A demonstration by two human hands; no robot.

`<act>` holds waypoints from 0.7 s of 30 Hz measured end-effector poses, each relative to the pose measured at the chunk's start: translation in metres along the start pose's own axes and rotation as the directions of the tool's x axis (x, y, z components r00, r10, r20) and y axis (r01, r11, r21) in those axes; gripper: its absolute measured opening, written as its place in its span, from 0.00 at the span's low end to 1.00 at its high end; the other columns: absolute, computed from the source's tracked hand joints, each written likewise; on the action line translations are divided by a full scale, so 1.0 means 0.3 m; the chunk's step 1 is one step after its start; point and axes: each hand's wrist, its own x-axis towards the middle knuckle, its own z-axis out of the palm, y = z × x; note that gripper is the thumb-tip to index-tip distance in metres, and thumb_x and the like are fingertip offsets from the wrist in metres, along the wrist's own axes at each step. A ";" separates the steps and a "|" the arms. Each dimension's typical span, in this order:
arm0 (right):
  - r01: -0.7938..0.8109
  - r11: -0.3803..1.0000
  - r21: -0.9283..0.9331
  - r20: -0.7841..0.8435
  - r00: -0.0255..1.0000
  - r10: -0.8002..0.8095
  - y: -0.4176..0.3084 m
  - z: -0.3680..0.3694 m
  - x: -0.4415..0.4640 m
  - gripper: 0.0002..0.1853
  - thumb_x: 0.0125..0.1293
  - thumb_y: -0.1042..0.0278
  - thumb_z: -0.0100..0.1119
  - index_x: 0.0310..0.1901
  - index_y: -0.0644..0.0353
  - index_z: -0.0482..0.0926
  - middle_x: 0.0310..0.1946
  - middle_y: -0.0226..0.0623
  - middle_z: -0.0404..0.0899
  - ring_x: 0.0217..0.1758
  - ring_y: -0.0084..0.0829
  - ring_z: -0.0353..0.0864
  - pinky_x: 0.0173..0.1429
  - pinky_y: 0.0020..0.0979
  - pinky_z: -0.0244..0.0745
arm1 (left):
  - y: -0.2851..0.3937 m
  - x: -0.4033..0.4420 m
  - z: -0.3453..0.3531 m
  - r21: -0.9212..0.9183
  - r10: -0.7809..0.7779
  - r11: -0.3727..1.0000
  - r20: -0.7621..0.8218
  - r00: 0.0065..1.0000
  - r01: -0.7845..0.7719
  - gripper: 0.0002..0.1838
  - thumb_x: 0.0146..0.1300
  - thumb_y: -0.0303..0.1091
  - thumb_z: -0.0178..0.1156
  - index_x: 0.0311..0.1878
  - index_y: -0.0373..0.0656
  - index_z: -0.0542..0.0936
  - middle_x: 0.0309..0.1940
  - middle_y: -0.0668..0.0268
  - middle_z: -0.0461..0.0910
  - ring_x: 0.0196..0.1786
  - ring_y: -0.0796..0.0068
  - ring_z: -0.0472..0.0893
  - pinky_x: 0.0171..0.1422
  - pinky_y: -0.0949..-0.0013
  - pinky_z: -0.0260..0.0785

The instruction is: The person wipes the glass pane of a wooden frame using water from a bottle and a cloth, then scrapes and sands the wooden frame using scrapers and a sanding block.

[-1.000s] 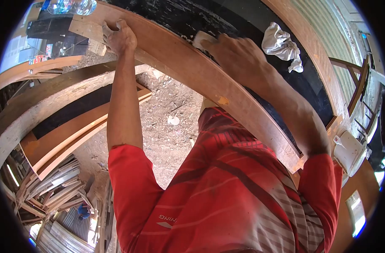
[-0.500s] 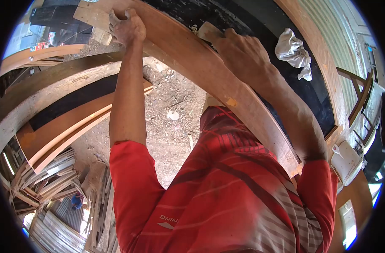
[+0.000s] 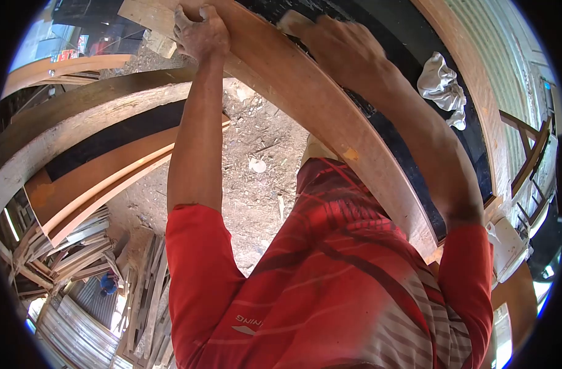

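A long brown wooden frame (image 3: 305,98) with a black panel (image 3: 388,46) inside it crosses the upper view. My left hand (image 3: 201,32) rests on the frame's near edge at the upper left, fingers bent round the board, thumb apart. My right hand (image 3: 345,46), slightly blurred, is closed on a small pale block (image 3: 295,24) at the inner side of the near board, over the black panel. A crumpled white cloth (image 3: 441,86) lies on the panel to the right of my right hand.
Another curved-looking frame with a black strip (image 3: 115,144) and a thick pale beam (image 3: 66,129) are at the left. Scrap wood (image 3: 78,252) is piled lower left. A white container (image 3: 508,249) stands at the right. Debris covers the ground (image 3: 250,197). A person in blue (image 3: 108,283) is far off.
The frame, cloth and left hand have shifted rightward in view. My right hand, still on the pale block, has moved up along the near board, toward my left hand.
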 end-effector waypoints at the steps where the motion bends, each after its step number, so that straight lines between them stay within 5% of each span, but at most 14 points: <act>1: 0.013 1.000 0.010 -0.028 1.000 -0.013 0.007 0.034 0.058 0.11 0.71 0.71 0.58 0.51 0.64 0.82 0.36 0.52 0.89 0.43 0.47 0.93 0.46 0.45 0.88 | 0.002 0.000 0.000 -0.001 0.017 1.000 0.001 1.000 -0.017 0.45 0.67 0.58 0.55 0.80 0.37 0.66 0.75 0.40 0.71 0.77 0.41 0.71 0.81 0.47 0.62; 11: -0.022 0.999 0.026 0.023 1.000 0.021 -0.017 0.027 0.122 0.10 0.70 0.72 0.58 0.49 0.63 0.84 0.37 0.52 0.90 0.44 0.47 0.94 0.48 0.45 0.88 | 0.001 -0.004 -0.004 0.046 0.033 0.998 0.000 0.999 -0.033 0.43 0.70 0.56 0.56 0.81 0.39 0.65 0.77 0.45 0.69 0.80 0.44 0.67 0.84 0.48 0.55; 15: 0.036 0.999 0.003 -0.094 0.995 -0.036 0.017 0.087 0.222 0.11 0.70 0.72 0.58 0.51 0.64 0.83 0.35 0.50 0.90 0.43 0.48 0.93 0.48 0.46 0.88 | 0.017 -0.008 -0.011 0.000 0.006 1.000 0.022 1.000 -0.006 0.43 0.70 0.57 0.56 0.82 0.40 0.64 0.79 0.47 0.67 0.81 0.45 0.66 0.85 0.48 0.53; 19: 0.055 0.997 -0.046 -0.079 0.995 -0.058 0.020 -0.043 -0.006 0.15 0.71 0.71 0.56 0.57 0.56 0.83 0.36 0.49 0.88 0.39 0.49 0.92 0.45 0.49 0.87 | -0.004 -0.006 -0.006 0.056 0.043 0.997 0.021 0.999 -0.044 0.43 0.69 0.57 0.55 0.81 0.40 0.64 0.79 0.45 0.66 0.80 0.44 0.66 0.84 0.47 0.55; 21: -0.064 0.997 -0.047 0.059 0.996 0.066 0.017 -0.112 -0.162 0.19 0.71 0.72 0.56 0.61 0.50 0.83 0.38 0.48 0.85 0.36 0.50 0.90 0.43 0.50 0.86 | -0.003 -0.002 -0.004 0.044 0.043 0.998 0.015 0.999 -0.044 0.43 0.69 0.56 0.55 0.81 0.39 0.64 0.79 0.44 0.66 0.80 0.44 0.66 0.83 0.47 0.56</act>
